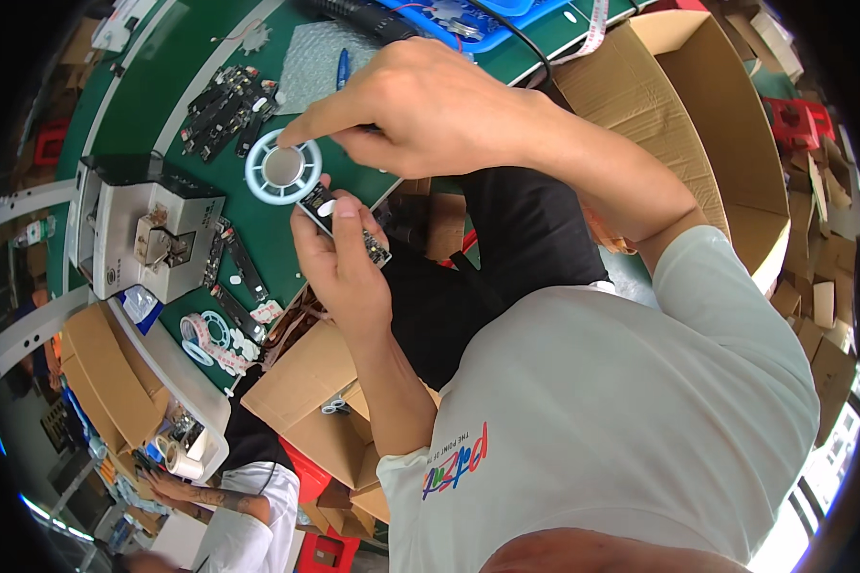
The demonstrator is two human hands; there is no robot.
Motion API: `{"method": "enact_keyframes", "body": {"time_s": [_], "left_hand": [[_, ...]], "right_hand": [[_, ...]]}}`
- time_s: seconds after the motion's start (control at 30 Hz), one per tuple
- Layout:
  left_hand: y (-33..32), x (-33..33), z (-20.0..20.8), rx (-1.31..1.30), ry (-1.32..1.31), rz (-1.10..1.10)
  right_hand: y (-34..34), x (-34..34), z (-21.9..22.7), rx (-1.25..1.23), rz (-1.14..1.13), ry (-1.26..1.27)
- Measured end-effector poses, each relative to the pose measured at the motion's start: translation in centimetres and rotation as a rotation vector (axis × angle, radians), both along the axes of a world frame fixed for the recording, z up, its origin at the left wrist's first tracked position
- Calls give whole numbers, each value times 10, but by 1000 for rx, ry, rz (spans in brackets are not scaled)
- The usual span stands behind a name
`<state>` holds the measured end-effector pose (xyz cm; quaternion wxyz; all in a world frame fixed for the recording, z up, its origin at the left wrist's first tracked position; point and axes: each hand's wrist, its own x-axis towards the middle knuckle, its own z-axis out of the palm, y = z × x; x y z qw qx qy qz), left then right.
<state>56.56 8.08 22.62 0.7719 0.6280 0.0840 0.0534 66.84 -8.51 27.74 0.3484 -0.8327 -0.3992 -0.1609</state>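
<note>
My left hand [339,253] is closed round a narrow black circuit board [376,250], its thumb lying across the board beside a small white patch. At the board's far end is a light-blue spoked ring [254,178] with a silvery round centre; whether the two are joined I cannot tell. My right hand [420,110] reaches over from the right with its index finger stretched out, the tip on the ring near its centre. The other right fingers curl under, and the thumb is hidden. A heap of black circuit-board parts [225,110] lies on the green table beyond.
A grey metal machine [153,234] stands at the left, with tape rolls [201,334] and more black parts nearby. Bubble wrap [306,81], a blue pen [343,69] and a blue tray [492,38] lie farther back. Cardboard boxes [640,105] flank me; a co-worker's arm [205,495] shows lower left.
</note>
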Motion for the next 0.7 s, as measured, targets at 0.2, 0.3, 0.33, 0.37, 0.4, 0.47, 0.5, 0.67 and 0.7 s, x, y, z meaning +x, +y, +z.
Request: {"method": "enact_keyframes", "body": {"time_s": [0.2,0.3,0.33,0.37,0.4,0.47,0.5,0.67,0.7], "left_hand": [[0,-1,1,129,-16,-3],[0,-2,2,178,-2,-13],[0,-2,2,178,-5,-11],[1,-2,2,182,-5,-13],[1,-2,2,186,-6,-16],[1,-2,2,195,-6,-24],[1,-2,2,194,-6,-28],[0,3,4,65,20,-41],[1,3,4,37,25,-37]], "right_hand": [[-7,1,-3,-20,20,52],[-8,3,-7,-4,39,44],[-8,3,-8,-4,41,42],[-7,3,-8,-6,38,34],[-7,3,-8,-7,36,26],[-7,2,-9,-10,29,11],[-7,0,-11,-10,25,12],[4,-11,-18,42,-103,58],[7,-12,-17,44,-110,51]]}}
